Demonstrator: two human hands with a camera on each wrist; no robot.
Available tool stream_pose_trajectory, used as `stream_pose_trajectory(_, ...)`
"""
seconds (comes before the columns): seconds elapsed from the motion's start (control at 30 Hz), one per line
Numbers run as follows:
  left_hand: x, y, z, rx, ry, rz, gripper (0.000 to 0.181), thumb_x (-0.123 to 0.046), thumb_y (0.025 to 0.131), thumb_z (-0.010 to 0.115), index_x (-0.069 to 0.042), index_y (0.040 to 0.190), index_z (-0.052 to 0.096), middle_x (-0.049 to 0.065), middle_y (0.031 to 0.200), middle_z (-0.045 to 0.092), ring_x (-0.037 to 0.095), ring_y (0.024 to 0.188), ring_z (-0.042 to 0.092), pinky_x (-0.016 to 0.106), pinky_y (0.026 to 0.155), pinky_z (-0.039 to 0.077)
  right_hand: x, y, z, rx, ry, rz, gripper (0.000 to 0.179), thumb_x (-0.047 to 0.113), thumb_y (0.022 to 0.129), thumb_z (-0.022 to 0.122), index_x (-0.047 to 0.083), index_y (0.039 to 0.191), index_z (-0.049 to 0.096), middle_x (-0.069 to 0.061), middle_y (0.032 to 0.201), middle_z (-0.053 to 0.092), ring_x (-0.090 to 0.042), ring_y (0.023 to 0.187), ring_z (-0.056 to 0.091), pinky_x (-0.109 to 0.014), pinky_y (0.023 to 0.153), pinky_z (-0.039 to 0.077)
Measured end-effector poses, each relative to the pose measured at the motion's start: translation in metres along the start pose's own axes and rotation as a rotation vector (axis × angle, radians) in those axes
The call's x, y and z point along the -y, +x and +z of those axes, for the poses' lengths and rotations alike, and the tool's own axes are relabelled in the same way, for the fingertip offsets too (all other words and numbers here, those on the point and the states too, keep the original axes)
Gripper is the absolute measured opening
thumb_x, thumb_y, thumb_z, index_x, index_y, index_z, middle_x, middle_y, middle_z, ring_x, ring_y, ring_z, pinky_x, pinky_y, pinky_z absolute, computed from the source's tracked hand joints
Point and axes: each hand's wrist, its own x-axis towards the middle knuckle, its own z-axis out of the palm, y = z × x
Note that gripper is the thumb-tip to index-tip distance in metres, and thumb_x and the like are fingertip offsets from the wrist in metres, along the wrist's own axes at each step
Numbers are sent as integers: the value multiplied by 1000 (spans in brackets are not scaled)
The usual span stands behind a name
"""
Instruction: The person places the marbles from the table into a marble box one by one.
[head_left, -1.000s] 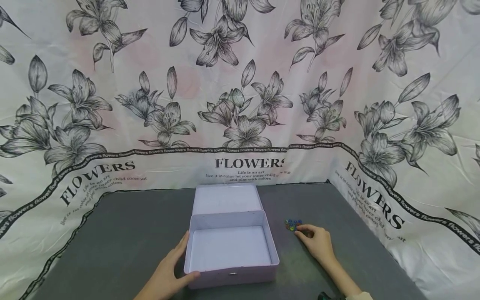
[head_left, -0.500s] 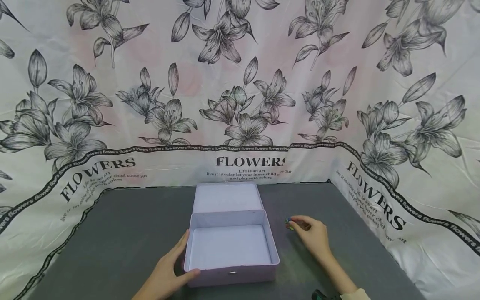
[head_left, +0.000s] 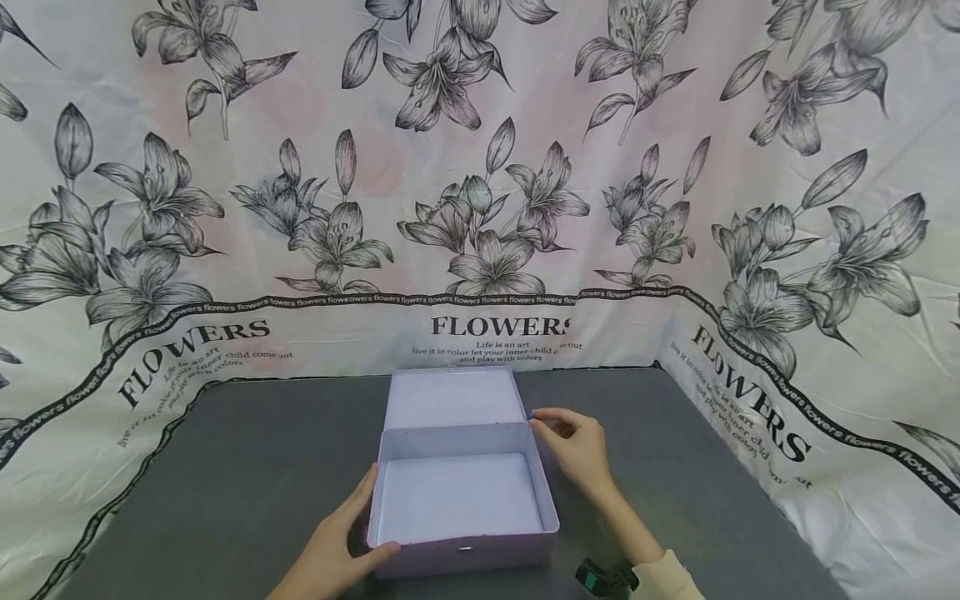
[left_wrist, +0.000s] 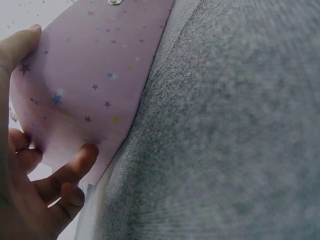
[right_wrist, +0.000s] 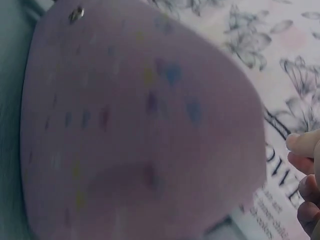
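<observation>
A lidded box [head_left: 465, 554], lilac with printed stars, lies with its lid [head_left: 456, 400] folded back; its white inside shows nothing in it. My left hand [head_left: 337, 533] holds the box's front left corner, thumb at the front and fingers along the left side. In the left wrist view, my left hand [left_wrist: 30, 200] touches the starry wall. By the box's back right corner, my right hand [head_left: 577, 446] pinches a small blue bead or marble [head_left: 531, 417], mostly hidden by the fingertips. The right wrist view shows my right hand's fingers [right_wrist: 302, 145] beyond the blurred box wall.
A dark grey cloth [head_left: 285, 450] covers the table. White flower-printed fabric [head_left: 337, 342] hangs at the back and both sides. A black strap device [head_left: 600, 577] sits at the right wrist. The spot where the small coloured balls lay is behind the right hand.
My right hand has gone from the cluster of small coloured balls leftward to the box's back right corner, taking a blue one along. The left hand and the box stay put.
</observation>
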Motion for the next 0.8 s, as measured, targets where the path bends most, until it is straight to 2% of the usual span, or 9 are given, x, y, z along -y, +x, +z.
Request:
stream_pose_trajectory(0.1,0,0,0,-7,6,9,110,-53,88,84,-15,171,21,13,174,24,42,156,30,68,118,35,13,4,14,30,34,-1,12,13,89,87,13,101,85,-3,71,70,-7,57,49,-21,49,37)
stream_pose_trajectory(0.23,-1,-1,-1,-8,12,-3,111,-55,87,84,-17,171,21,12,174,25,40,156,32,63,119,37,29,6,31,68,58,7,12,17,90,87,15,101,85,-6,67,67,-8,54,48,-20,49,36)
stream_pose_trajectory(0.4,0,-2,-1,-3,22,-16,111,-54,87,84,-18,171,21,9,174,25,32,153,38,51,116,46,44,6,50,127,39,7,11,19,90,87,15,100,86,-6,65,69,-6,50,47,-21,46,34)
stream_pose_trajectory(0.47,1,-2,-1,-7,29,-5,111,-53,87,85,-16,171,22,9,174,25,32,153,38,51,116,46,48,5,56,158,21,-6,10,18,91,86,14,100,86,-2,62,67,-5,48,45,-21,44,32)
stream_pose_trajectory(0.57,1,-2,0,-11,24,7,110,-51,88,85,-14,171,21,11,174,24,35,155,35,59,118,41,52,4,65,214,3,-30,9,18,91,85,13,99,86,2,57,63,-3,45,41,-20,43,30)
stream_pose_trajectory(0.63,0,-1,0,-3,11,7,110,-51,89,84,-14,171,20,11,175,22,36,157,30,64,120,36,55,3,71,242,-1,-44,8,17,92,84,13,99,86,-1,58,64,-3,44,40,-20,42,30)
stream_pose_trajectory(0.8,-2,-1,0,14,-14,-12,109,-49,91,83,-16,172,17,10,176,20,37,158,28,65,121,34,59,0,83,291,-26,-70,9,14,92,84,8,98,85,-6,64,69,-2,43,39,-19,41,30)
